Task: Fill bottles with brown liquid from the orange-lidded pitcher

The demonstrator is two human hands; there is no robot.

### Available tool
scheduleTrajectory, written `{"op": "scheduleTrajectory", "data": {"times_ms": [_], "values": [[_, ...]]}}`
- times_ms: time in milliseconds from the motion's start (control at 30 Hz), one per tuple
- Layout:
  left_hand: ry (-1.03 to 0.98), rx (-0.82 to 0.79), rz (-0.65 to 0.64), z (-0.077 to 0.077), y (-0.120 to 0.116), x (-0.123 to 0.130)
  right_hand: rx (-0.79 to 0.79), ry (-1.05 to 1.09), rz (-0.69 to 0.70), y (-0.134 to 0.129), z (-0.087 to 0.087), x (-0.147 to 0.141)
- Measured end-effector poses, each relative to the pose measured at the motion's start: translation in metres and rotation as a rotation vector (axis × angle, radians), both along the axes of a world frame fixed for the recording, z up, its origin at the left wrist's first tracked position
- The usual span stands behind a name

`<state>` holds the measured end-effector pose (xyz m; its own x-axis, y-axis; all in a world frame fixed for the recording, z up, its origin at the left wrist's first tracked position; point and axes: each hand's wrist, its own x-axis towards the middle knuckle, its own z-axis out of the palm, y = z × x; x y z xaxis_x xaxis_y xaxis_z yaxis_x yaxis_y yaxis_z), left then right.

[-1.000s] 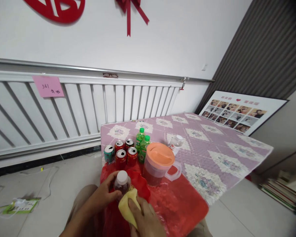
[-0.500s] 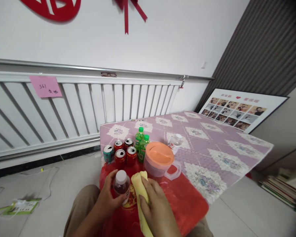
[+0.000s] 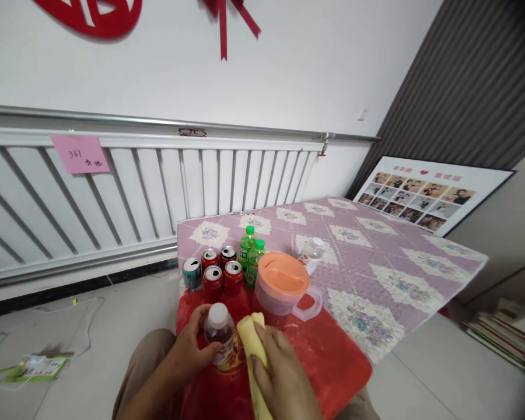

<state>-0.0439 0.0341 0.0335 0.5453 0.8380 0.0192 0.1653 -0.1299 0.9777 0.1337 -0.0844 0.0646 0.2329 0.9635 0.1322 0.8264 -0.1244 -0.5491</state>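
Note:
My left hand (image 3: 192, 350) is curled round a small clear bottle (image 3: 219, 332) with a white cap, its thumb across the front. The bottle stands nearly upright over a red plastic bag (image 3: 328, 361) with a gold print. My right hand (image 3: 284, 367) grips a folded yellow cloth (image 3: 254, 350), just right of the bottle and apart from it. Behind the cloth sits a clear pitcher (image 3: 273, 300) with an orange lid (image 3: 283, 274). Several opened drink cans, among them a red can (image 3: 212, 283) and a teal can (image 3: 191, 274), stand beyond my left hand.
Two green bottles (image 3: 254, 262) stand between cans and pitcher. Another clear bottle (image 3: 312, 252) rests behind the pitcher on the purple patterned tablecloth (image 3: 324, 224). A white radiator (image 3: 210, 181) lines the wall. A photo board (image 3: 476, 178) leans at right; a power strip (image 3: 39, 367) lies on the floor.
The bottle in my left hand has shifted slightly right and down, its label now showing more. The cloth in my right hand has also moved a little right and down.

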Motion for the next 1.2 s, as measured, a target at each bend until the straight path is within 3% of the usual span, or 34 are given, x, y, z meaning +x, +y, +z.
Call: {"op": "scheduleTrajectory", "data": {"times_ms": [133, 300, 500, 767, 1033, 1200], "values": [[-0.043, 0.019, -0.075, -0.006, 0.006, -0.001, 0.076, -0.012, -0.015, 0.017, 0.01, -0.004], [-0.063, 0.023, -0.107, -0.004, 0.006, -0.002, -0.009, -0.01, -0.001, 0.035, 0.009, -0.014], [-0.042, 0.011, -0.15, -0.004, 0.009, -0.007, -0.153, -0.017, 0.003, 0.028, -0.006, -0.01], [-0.116, 0.016, -0.185, -0.009, 0.011, -0.007, 0.072, 0.059, 0.004, 0.036, 0.015, -0.012], [-0.109, 0.013, -0.194, -0.013, 0.012, -0.009, -0.057, 0.051, 0.012, 0.03, 0.003, -0.008], [-0.133, -0.01, -0.23, -0.017, 0.016, -0.01, 0.002, -0.022, -0.009, 0.035, 0.016, -0.007]]}}
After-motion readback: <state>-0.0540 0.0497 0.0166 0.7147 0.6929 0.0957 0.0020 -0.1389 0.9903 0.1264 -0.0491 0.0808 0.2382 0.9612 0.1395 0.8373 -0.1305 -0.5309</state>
